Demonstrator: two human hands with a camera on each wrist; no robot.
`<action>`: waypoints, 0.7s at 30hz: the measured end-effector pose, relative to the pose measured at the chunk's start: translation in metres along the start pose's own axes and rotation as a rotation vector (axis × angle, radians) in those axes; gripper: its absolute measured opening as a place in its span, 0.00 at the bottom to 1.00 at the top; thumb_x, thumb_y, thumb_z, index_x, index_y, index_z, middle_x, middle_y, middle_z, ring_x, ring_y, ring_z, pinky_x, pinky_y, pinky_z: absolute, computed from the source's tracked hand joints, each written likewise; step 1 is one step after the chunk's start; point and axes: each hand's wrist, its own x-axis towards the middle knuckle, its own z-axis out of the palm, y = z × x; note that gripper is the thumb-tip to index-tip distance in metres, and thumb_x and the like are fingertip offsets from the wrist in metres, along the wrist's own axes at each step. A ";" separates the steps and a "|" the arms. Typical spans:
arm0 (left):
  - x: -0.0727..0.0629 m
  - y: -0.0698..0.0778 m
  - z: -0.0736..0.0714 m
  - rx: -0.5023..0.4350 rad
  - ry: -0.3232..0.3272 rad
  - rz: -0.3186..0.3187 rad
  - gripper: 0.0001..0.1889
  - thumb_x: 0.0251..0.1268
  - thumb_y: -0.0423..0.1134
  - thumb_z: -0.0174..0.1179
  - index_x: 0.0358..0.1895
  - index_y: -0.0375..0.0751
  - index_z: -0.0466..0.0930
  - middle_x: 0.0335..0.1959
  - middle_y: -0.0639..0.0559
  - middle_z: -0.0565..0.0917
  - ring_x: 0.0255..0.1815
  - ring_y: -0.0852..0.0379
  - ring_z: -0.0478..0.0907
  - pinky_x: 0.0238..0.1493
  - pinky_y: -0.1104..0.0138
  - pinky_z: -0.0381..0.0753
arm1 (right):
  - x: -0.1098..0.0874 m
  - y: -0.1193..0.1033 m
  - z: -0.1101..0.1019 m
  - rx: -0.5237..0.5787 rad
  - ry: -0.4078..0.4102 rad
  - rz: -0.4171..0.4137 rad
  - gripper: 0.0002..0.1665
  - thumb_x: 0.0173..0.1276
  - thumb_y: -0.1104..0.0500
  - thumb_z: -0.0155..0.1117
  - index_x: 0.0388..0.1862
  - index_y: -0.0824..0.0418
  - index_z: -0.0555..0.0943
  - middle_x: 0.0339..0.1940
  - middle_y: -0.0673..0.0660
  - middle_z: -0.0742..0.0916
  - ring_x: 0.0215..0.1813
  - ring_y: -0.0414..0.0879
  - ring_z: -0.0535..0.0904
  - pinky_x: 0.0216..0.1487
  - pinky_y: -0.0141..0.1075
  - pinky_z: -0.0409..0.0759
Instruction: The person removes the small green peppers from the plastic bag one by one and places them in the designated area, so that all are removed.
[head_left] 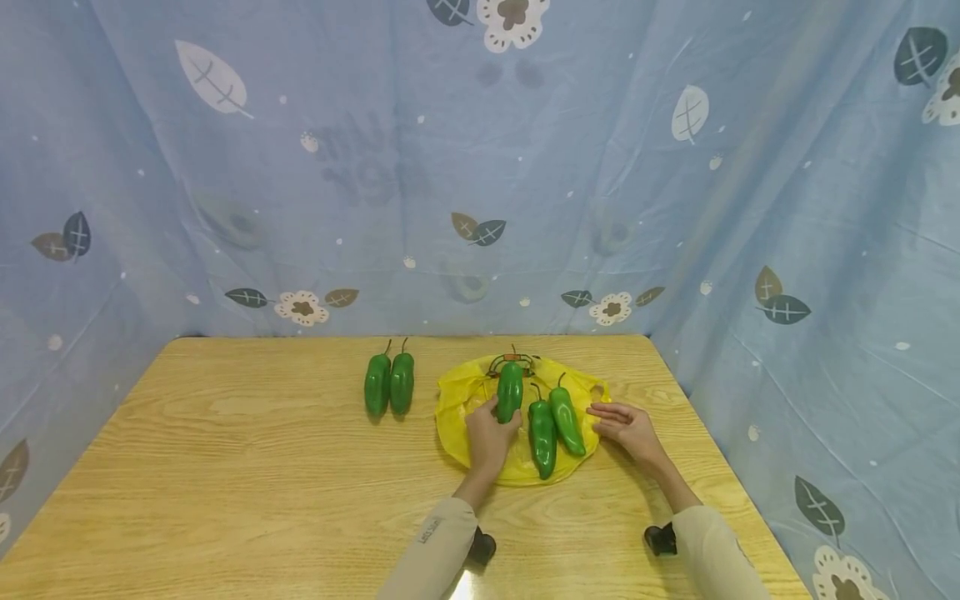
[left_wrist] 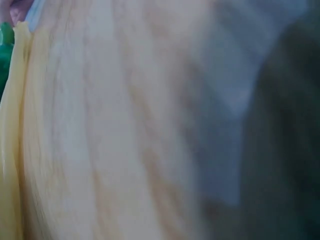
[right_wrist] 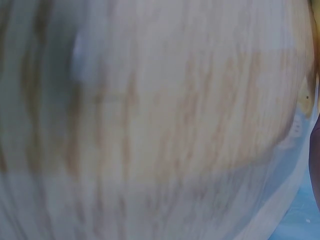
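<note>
Head view: a person is sitting at a wooden table (head_left: pixel 262 467) with both forearms reaching forward. The left hand (head_left: pixel 491 433) is curling its fingers and thumb around the lower end of a green pepper (head_left: pixel 510 392), which is lying on a yellow plastic bag (head_left: pixel 461 408) spread flat on the tabletop. Taking the bag as a clock face, this held pepper is sitting toward 12 o'clock, its stem pointing away from the person, near a small dark handle-like object (head_left: pixel 512 361) at the bag's far edge.

Two more green peppers (head_left: pixel 553 425) are lying side by side on the bag toward 3 to 5 o'clock, touching or nearly touching each other. The right hand (head_left: pixel 626 425) is resting at the bag's 3 o'clock edge, its fingers extended fairly straight and pressing on the plastic, gripping nothing; its fingertips are lying just beside the nearer pepper.

A pair of green peppers (head_left: pixel 390 385) is lying off the bag at its 9 o'clock side, well apart from either hand, stems pointing away.

A blue cloth with leaves and flowers (head_left: pixel 480 167) is hanging behind and beside the table.

Both wrist views are blurring heavily: they are showing wood grain, and the left one a yellow bag edge (left_wrist: pixel 11 150).
</note>
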 end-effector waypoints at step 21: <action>0.016 0.048 -0.036 -0.206 0.020 0.022 0.25 0.53 0.30 0.68 0.57 0.32 0.77 0.44 0.34 0.84 0.29 0.51 0.85 0.21 0.76 0.82 | 0.000 0.001 0.000 0.009 -0.001 -0.022 0.25 0.64 0.72 0.62 0.58 0.82 0.70 0.54 0.78 0.78 0.48 0.36 0.82 0.45 0.28 0.84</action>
